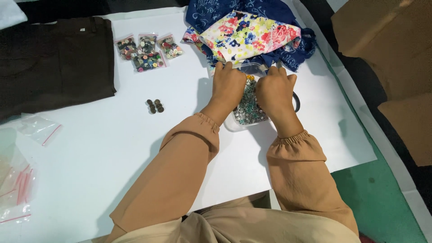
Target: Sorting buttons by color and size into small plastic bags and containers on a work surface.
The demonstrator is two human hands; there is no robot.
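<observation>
Centre right of frame: clear plastic container (248, 118) of small buttons resting on white table (112, 148); rigid, light, likely slippery, best taken by side walls. Left hand (228, 85) and right hand (275, 87) curling over rim, gripping it.

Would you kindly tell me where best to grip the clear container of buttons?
Probably by its two long side walls, coming from above: the clear container lies flat and open-topped, and the left hand and right hand already rest there.
</observation>
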